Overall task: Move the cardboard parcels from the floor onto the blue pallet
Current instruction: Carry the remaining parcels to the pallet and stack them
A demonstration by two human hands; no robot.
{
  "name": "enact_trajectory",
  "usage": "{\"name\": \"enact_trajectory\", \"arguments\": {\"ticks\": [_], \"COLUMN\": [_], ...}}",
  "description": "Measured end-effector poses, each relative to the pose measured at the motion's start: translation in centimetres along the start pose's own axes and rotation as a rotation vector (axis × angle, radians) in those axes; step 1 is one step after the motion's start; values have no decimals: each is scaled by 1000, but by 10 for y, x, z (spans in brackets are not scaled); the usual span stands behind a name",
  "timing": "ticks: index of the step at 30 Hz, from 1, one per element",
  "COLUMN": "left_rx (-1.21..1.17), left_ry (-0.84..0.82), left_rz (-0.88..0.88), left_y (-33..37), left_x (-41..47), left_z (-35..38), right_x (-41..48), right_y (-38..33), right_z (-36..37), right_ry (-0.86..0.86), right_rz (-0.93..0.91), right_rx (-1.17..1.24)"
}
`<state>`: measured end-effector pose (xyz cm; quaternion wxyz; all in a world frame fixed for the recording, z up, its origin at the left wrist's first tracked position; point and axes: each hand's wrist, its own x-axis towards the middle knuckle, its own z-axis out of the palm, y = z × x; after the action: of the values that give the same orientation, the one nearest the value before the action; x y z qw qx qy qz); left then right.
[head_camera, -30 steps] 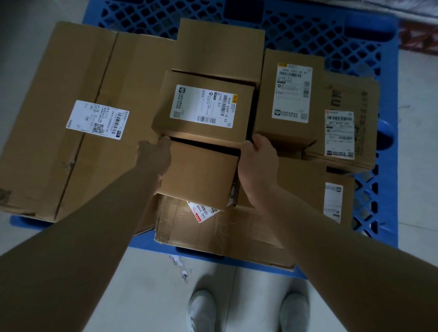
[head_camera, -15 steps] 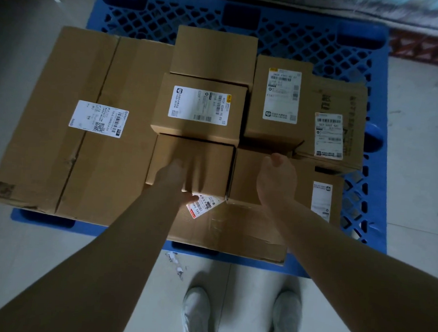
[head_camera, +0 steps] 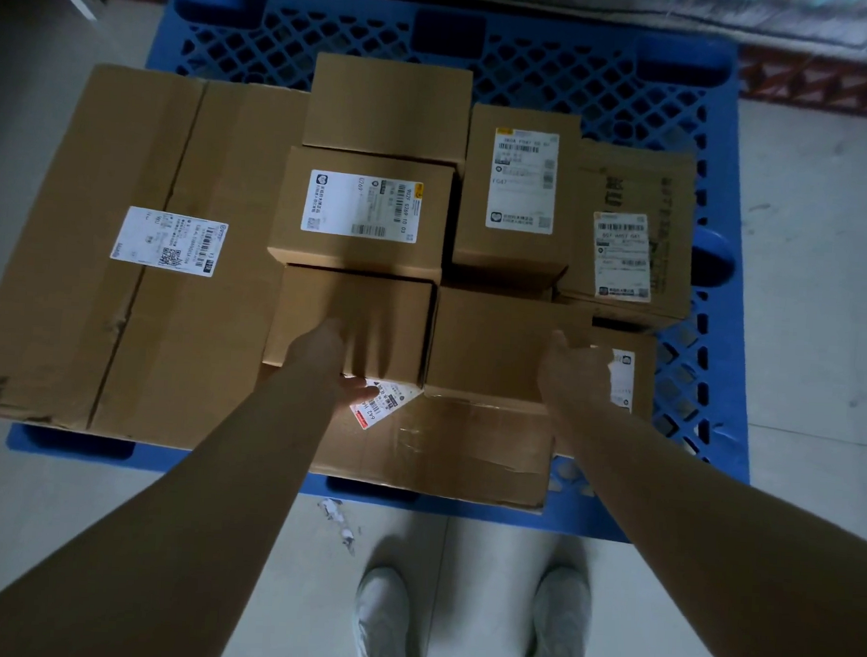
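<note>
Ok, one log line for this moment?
left grip: open, at plain box | right grip: open, holding nothing | boxes: all seen on pallet

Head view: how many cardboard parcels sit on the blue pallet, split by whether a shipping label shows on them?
Parcels with a shipping label showing: 6
Parcels with no label showing: 3
Total: 9
</note>
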<state>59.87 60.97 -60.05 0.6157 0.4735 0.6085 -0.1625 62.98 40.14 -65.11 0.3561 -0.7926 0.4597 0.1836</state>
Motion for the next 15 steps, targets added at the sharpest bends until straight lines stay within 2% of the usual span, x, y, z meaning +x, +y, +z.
{"name": "enact_trajectory", "arguments": {"ticks": [3, 8, 11, 15], "left_rx": [25, 95, 167, 183], "left_ry": [-37, 14, 64, 14], "left_rz": [-12, 17, 121, 351], "left_y": [-1, 3, 16, 40], "left_x": [-7, -23, -46, -94], "left_z": [-3, -5, -1, 4], "right_x": [-4, -17, -44, -100], "right_y": [-1, -7, -31, -74], "right_z": [2, -19, -41, -76], "right_ry": [-77, -121, -191, -275], "right_rz": [-66, -208, -390, -525], "right_rx": [-9, -28, 77, 200]}}
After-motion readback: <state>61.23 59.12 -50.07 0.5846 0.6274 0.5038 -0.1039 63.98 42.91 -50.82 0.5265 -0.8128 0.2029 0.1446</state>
